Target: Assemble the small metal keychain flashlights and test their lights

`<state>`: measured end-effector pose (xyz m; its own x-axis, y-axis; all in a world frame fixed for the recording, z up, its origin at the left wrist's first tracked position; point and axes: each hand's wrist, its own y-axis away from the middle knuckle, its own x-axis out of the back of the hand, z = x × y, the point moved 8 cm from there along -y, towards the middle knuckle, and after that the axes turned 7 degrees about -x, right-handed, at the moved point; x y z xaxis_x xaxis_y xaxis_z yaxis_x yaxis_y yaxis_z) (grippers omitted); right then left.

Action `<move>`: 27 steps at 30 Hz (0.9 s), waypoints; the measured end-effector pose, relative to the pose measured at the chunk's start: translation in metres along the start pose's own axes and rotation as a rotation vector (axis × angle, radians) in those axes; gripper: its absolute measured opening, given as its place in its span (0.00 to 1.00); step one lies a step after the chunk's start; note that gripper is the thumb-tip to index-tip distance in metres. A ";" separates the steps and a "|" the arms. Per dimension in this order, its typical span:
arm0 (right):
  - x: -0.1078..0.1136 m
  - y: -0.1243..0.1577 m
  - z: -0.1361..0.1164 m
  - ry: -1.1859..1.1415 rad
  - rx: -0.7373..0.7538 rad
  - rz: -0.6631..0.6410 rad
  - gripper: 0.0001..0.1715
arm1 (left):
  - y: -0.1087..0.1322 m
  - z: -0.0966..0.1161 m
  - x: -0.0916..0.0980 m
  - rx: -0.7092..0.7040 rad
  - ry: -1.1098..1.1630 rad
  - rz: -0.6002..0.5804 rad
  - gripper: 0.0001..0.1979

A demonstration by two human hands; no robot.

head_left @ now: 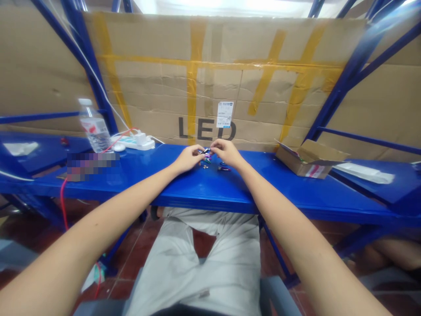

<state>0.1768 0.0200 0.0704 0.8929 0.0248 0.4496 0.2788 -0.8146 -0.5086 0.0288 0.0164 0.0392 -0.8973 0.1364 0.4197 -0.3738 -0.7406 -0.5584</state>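
Where clips (223,168) lie, left hand (189,158) and right hand (226,152), both pinching one metal piece (206,151)

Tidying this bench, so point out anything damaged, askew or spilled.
The small brown cardboard box on the blue metal bench sits skewed, flaps torn open. A red cable dangles off the bench's left edge. Nothing looks spilled.

Tiny parts (206,152) too small to identify, pixelated patch (93,164) beside bottle (95,128)
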 end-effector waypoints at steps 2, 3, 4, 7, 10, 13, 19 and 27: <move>-0.001 0.000 0.002 -0.004 0.000 -0.010 0.03 | -0.001 0.002 0.000 -0.059 -0.053 -0.011 0.11; -0.001 0.000 0.002 -0.008 -0.001 -0.016 0.03 | -0.002 0.004 0.000 -0.089 -0.081 -0.015 0.12; -0.002 0.000 0.003 -0.013 -0.004 -0.024 0.04 | -0.002 0.005 0.000 -0.119 -0.107 -0.017 0.12; -0.006 0.002 0.002 -0.016 -0.022 -0.071 0.04 | -0.001 0.012 -0.001 -0.190 -0.173 -0.032 0.11; -0.009 0.004 0.000 0.016 -0.024 -0.089 0.05 | 0.002 0.016 -0.003 -0.185 -0.240 -0.042 0.13; -0.009 0.006 -0.001 0.039 -0.017 -0.073 0.05 | 0.003 0.018 0.000 -0.157 -0.315 -0.008 0.16; -0.012 0.009 -0.002 0.101 -0.036 -0.127 0.04 | 0.007 0.028 -0.002 -0.223 -0.391 -0.035 0.11; -0.016 0.009 0.000 0.156 -0.033 -0.189 0.07 | 0.012 0.038 -0.008 -0.326 -0.504 -0.107 0.06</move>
<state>0.1648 0.0121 0.0583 0.7597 0.0905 0.6440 0.4218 -0.8224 -0.3819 0.0409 -0.0181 0.0562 -0.6590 -0.1880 0.7283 -0.5799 -0.4896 -0.6511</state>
